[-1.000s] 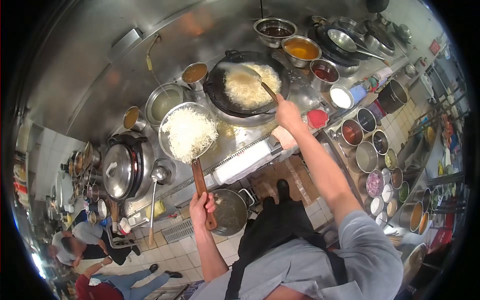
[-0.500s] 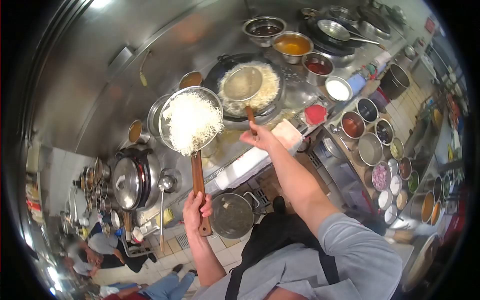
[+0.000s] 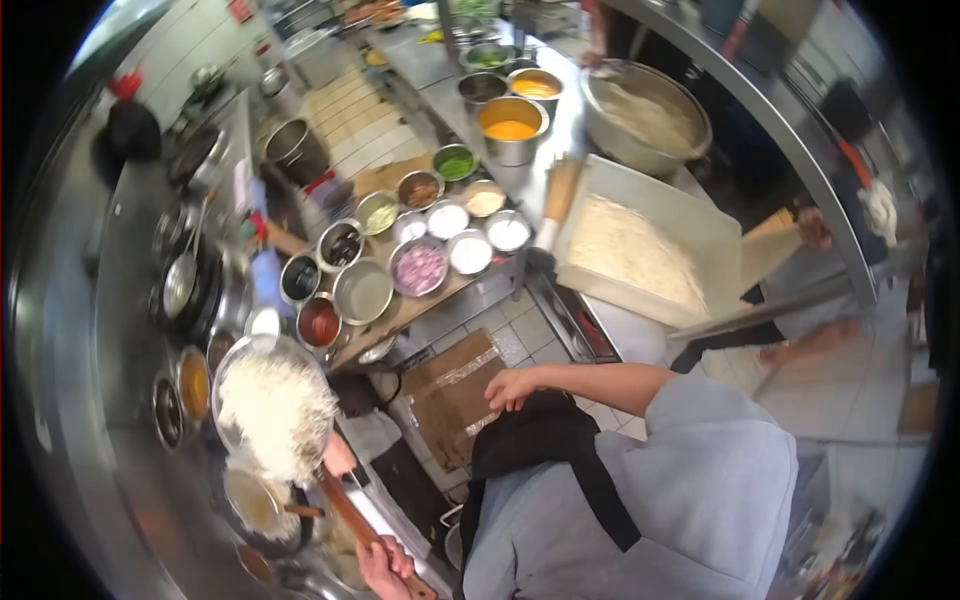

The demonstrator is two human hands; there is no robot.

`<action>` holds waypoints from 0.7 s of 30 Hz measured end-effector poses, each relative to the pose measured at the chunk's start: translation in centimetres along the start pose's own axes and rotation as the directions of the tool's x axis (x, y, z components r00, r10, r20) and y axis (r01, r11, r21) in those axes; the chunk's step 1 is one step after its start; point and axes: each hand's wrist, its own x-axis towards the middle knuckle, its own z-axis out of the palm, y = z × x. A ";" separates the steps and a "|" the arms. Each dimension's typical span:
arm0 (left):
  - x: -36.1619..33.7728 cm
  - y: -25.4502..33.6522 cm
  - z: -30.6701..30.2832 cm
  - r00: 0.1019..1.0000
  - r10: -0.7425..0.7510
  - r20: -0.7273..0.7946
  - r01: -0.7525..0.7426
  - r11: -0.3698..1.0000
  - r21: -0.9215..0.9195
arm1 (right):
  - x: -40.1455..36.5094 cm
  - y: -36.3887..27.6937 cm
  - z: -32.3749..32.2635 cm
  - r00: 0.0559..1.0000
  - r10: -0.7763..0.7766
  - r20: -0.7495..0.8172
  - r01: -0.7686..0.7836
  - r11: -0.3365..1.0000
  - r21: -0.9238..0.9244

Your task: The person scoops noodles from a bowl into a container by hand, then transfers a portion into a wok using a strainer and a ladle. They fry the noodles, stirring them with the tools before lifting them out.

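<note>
My left hand (image 3: pixel 385 568) is closed around the wooden handle of a large wire strainer (image 3: pixel 328 380). A heap of thin white noodle-like strands (image 3: pixel 270 410) fills its bowl, held up over the stove side at the lower left. My right hand (image 3: pixel 512 388) hangs in front of the black apron, above a flattened cardboard sheet on the floor; its fingers are loosely bent, with nothing visible in them. Below the raised strainer, a second strainer (image 3: pixel 252 503) with a short wooden handle lies on more pale strands in a dark wok (image 3: pixel 290 545).
Pots of orange sauce (image 3: pixel 512 128), chopped red onion (image 3: pixel 420 268) and several other ingredients crowd the side counter. A white tub (image 3: pixel 660 195) of pale strands stands at the right, beneath a metal rail (image 3: pixel 800 120). Another person's hand (image 3: pixel 815 228) is beside it.
My view has swung right, toward the ingredient counter and the tub. My right hand has drawn away from the second strainer's handle. The loaded strainer stays in my left hand.
</note>
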 end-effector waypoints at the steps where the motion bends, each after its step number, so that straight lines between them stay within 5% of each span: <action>1: 2.0 -0.8 0.0 1.000 -0.003 -0.030 0.008 0.984 0.175 | -1.7 1.0 -1.5 0.995 -0.040 -0.095 0.044 0.998 0.044; 2: 4.3 -1.6 3.5 0.998 0.011 -0.054 0.008 0.939 0.343 | -3.3 2.2 -2.6 0.979 -0.078 -0.190 0.094 0.993 0.076; 5: 11.3 -3.4 11.2 0.957 -0.237 0.169 0.164 0.919 0.358 | -7.7 4.0 -5.0 0.938 -0.126 -0.324 0.179 0.974 0.141; 10: 20.4 -8.7 26.3 0.764 -0.496 0.413 0.288 0.834 0.470 | -13.0 6.5 -4.7 0.899 -0.105 -0.425 0.202 0.961 0.191; 18: 32.2 -17.5 45.2 0.436 -0.731 0.525 0.254 0.659 0.708 | -17.2 9.4 -3.3 0.798 -0.116 -0.591 0.327 0.907 0.264; 21: 35.2 -20.4 49.1 0.304 -0.782 0.544 0.287 0.619 0.731 | -18.4 9.3 -2.8 0.761 0.007 -0.649 0.335 0.852 0.402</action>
